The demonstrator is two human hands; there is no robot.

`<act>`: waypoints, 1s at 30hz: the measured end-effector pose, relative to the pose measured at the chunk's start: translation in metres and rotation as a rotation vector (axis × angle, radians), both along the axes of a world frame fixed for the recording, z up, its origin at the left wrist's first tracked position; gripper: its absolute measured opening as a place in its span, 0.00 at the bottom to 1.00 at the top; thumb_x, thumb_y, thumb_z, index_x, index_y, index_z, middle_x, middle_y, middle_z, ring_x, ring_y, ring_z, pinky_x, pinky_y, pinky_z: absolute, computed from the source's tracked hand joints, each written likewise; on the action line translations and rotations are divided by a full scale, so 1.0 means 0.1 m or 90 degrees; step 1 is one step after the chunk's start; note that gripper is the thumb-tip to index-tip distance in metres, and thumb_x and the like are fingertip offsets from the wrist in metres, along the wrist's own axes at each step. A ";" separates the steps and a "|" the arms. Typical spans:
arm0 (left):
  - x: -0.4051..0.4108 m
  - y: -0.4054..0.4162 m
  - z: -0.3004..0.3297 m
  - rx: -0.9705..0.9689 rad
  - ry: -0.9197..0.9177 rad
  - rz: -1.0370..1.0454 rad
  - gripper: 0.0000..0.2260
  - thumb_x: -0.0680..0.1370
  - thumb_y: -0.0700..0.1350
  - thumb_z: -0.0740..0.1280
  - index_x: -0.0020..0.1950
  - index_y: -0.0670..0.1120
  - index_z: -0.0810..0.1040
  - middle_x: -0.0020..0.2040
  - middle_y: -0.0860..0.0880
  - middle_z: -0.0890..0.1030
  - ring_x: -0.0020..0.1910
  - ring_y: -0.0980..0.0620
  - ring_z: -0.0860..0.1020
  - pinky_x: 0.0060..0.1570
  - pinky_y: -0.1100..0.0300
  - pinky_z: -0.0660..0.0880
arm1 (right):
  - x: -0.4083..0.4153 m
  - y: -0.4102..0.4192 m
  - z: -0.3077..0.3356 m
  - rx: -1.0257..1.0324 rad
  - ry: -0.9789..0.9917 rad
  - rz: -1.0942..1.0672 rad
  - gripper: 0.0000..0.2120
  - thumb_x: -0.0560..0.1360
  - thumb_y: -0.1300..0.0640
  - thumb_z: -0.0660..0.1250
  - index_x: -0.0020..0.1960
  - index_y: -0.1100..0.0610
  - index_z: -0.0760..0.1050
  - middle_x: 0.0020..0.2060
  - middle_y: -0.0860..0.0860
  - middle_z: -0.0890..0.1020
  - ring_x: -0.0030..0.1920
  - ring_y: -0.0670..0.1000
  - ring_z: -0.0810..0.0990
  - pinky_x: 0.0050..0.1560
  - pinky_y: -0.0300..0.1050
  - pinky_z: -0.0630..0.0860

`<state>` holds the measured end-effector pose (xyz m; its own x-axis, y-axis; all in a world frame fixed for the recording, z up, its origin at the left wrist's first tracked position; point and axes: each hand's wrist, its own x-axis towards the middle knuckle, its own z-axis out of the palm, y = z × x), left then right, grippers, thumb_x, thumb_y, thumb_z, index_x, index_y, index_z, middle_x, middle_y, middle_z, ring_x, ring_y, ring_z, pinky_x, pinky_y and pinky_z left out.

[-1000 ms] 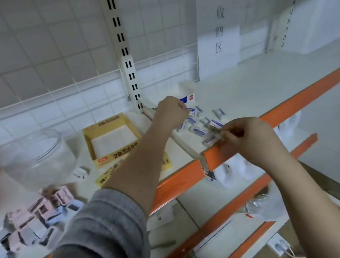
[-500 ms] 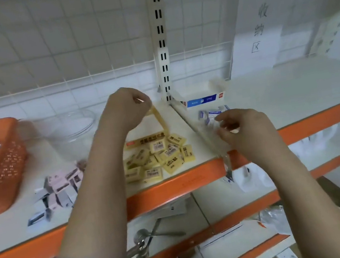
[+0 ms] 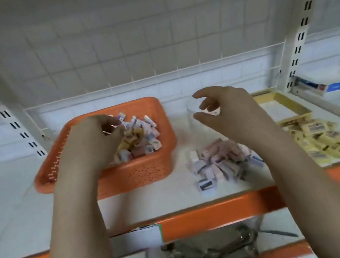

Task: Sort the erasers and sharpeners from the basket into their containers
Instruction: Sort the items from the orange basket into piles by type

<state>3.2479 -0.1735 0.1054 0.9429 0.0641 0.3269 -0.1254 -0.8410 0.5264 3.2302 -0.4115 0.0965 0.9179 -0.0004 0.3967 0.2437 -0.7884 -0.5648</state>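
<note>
Head view: within the orange basket [image 3: 149,173], the left hand [image 3: 96,139] is curled over the mixed erasers and sharpeners [image 3: 139,138]; any grasp cannot be told. Right of the basket, the right hand [image 3: 227,109] is held loosely open, empty. One piece should be pinched singly.

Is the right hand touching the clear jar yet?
Cannot tell. In the head view the right hand overlaps the clear jar, fingers spread at its rim; blur hides any contact or gap.
</note>
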 end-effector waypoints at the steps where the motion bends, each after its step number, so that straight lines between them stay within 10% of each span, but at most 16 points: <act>1: 0.02 0.18 0.01 0.014 0.004 0.003 0.07 0.76 0.46 0.67 0.52 0.49 0.81 0.39 0.53 0.78 0.40 0.53 0.76 0.42 0.62 0.66 | 0.08 0.21 0.03 -0.012 0.003 0.007 0.18 0.74 0.52 0.69 0.63 0.49 0.74 0.47 0.45 0.79 0.50 0.47 0.78 0.55 0.44 0.73; 15: -0.01 1.07 -0.12 0.001 0.048 -0.022 0.08 0.76 0.49 0.65 0.53 0.52 0.81 0.39 0.58 0.76 0.42 0.55 0.77 0.43 0.58 0.76 | 1.44 1.54 -0.04 -0.521 0.231 0.088 0.15 0.69 0.53 0.73 0.54 0.55 0.80 0.46 0.50 0.82 0.46 0.52 0.79 0.47 0.46 0.78; 23: 0.02 1.10 -0.14 0.007 0.058 -0.037 0.09 0.77 0.49 0.64 0.56 0.53 0.80 0.41 0.57 0.76 0.42 0.54 0.77 0.40 0.55 0.79 | 1.46 1.50 -0.14 -0.419 0.260 0.089 0.15 0.69 0.61 0.73 0.55 0.57 0.77 0.50 0.52 0.80 0.42 0.50 0.78 0.35 0.40 0.72; 30: 0.31 1.00 0.01 0.117 0.055 -0.074 0.10 0.78 0.46 0.63 0.56 0.48 0.80 0.52 0.51 0.81 0.44 0.54 0.76 0.43 0.61 0.71 | 1.36 1.28 0.05 -0.340 0.179 0.084 0.14 0.70 0.57 0.73 0.55 0.56 0.79 0.51 0.53 0.81 0.49 0.52 0.78 0.50 0.46 0.75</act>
